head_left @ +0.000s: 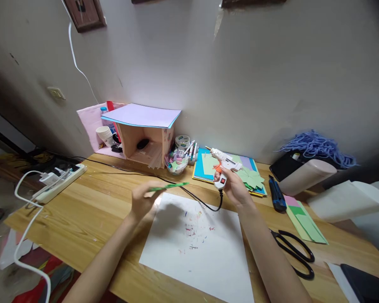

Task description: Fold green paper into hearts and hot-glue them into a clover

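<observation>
My left hand point(146, 200) pinches a thin green paper piece point(173, 185), held nearly flat above the far left corner of a white sheet point(196, 252) marked with small coloured strokes. My right hand point(235, 187) is closed round the handle of a white hot glue gun point(225, 159) with an orange trigger and a red switch. Its nozzle points up and left, apart from the green paper. The gun's black cord point(196, 198) runs left across the table. Behind the gun lie light green flower-shaped paper cutouts point(250, 179) on coloured sheets point(199, 168).
A cardboard box with a lilac top point(142, 114) stands by the wall beside a bowl of scraps point(177, 166). At right are a blue utility knife point(277, 194), black-handled scissors point(295, 252), paper rolls point(350, 201) and blue yarn point(317, 147). A power strip point(61, 184) sits far left.
</observation>
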A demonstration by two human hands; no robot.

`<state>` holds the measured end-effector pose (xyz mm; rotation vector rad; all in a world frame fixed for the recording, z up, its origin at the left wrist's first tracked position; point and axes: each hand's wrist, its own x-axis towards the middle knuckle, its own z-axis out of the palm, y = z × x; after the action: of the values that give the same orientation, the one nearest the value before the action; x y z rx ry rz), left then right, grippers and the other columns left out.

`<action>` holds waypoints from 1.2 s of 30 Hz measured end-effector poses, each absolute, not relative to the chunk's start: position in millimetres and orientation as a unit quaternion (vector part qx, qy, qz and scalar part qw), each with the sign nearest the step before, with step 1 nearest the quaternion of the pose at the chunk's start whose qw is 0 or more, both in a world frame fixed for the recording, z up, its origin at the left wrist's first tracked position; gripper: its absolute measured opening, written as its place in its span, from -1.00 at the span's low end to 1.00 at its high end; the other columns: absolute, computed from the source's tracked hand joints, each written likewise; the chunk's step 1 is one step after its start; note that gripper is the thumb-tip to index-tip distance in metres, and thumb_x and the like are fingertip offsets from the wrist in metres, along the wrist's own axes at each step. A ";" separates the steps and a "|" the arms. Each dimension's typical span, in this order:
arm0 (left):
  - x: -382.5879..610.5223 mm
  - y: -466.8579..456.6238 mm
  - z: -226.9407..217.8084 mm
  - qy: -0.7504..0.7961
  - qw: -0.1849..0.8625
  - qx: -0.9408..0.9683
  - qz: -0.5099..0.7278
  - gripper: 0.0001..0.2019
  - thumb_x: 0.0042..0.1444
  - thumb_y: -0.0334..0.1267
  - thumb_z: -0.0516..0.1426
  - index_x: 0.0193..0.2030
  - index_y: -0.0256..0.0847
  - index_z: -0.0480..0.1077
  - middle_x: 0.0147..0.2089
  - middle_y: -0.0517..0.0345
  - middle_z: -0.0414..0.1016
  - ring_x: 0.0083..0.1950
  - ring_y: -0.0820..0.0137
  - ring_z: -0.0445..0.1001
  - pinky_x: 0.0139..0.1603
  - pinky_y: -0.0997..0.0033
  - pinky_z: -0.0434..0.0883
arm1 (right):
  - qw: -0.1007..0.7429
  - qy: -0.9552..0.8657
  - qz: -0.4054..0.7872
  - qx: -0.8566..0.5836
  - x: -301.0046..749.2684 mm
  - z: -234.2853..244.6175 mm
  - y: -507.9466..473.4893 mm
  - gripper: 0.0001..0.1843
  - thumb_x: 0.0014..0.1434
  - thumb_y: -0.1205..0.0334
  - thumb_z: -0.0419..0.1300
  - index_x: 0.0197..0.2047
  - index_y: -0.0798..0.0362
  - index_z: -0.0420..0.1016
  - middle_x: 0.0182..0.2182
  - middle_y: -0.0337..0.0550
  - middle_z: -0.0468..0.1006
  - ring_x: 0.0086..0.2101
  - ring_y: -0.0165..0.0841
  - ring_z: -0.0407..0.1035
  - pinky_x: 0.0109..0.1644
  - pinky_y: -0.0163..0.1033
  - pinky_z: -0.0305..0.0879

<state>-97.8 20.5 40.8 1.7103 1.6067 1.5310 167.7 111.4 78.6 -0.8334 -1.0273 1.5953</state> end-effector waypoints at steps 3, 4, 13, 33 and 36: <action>-79.4 11.9 30.0 0.468 0.202 0.784 0.354 -0.82 0.07 -0.18 0.08 -0.27 -0.10 0.50 -0.19 0.04 0.56 -0.15 0.28 0.50 -0.06 0.25 0.39 | 0.521 -0.427 0.653 -0.346 170.7 79.5 112.4 -0.73 0.01 0.07 0.21 -0.28 0.07 0.44 -0.60 -0.32 0.30 -0.53 -0.47 0.21 -0.43 -0.36 0.23; -74.0 10.4 23.5 0.439 0.212 0.817 0.308 -0.79 0.11 -0.19 0.04 -0.25 -0.10 0.49 -0.17 0.03 0.55 -0.14 0.29 0.50 -0.08 0.27 0.41 | 0.521 -0.428 0.650 -0.349 171.4 79.6 112.5 -0.73 0.01 0.07 0.21 -0.28 0.07 0.44 -0.59 -0.31 0.30 -0.53 -0.46 0.21 -0.42 -0.35 0.24; -67.3 -5.5 0.0 0.371 0.183 0.885 0.213 -0.54 0.03 -0.07 0.11 0.07 -0.17 0.28 0.03 -0.09 0.41 0.02 0.18 0.37 0.09 0.15 0.25 | 0.516 -0.435 0.655 -0.341 175.6 80.9 113.5 -0.75 0.00 0.08 0.21 -0.30 0.07 0.44 -0.60 -0.33 0.32 -0.55 -0.48 0.21 -0.41 -0.35 0.23; -85.4 26.5 -23.0 0.712 0.279 0.601 0.231 -0.55 -0.41 -0.02 0.31 -0.39 -0.19 0.28 -0.45 0.24 0.34 -0.39 0.36 0.33 -0.45 0.44 0.15 | 0.440 -0.471 0.669 -0.370 174.3 79.4 110.4 -0.77 0.01 0.07 0.20 -0.41 0.09 0.41 -0.59 -0.30 0.36 -0.56 -0.49 0.20 -0.52 -0.38 0.13; -88.8 28.7 -24.8 0.670 0.307 0.612 0.288 -0.60 -0.38 -0.05 0.31 -0.49 -0.21 0.25 -0.46 0.24 0.32 -0.38 0.38 0.32 -0.42 0.45 0.18 | 0.423 -0.486 0.673 -0.363 173.4 77.8 109.3 -0.75 0.02 0.06 0.20 -0.46 0.09 0.38 -0.58 -0.27 0.37 -0.54 -0.48 0.21 -0.51 -0.38 0.14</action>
<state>-88.8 28.7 -24.8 1.6180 1.7712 0.7626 173.4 109.3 77.8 -0.9087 -1.2173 1.6830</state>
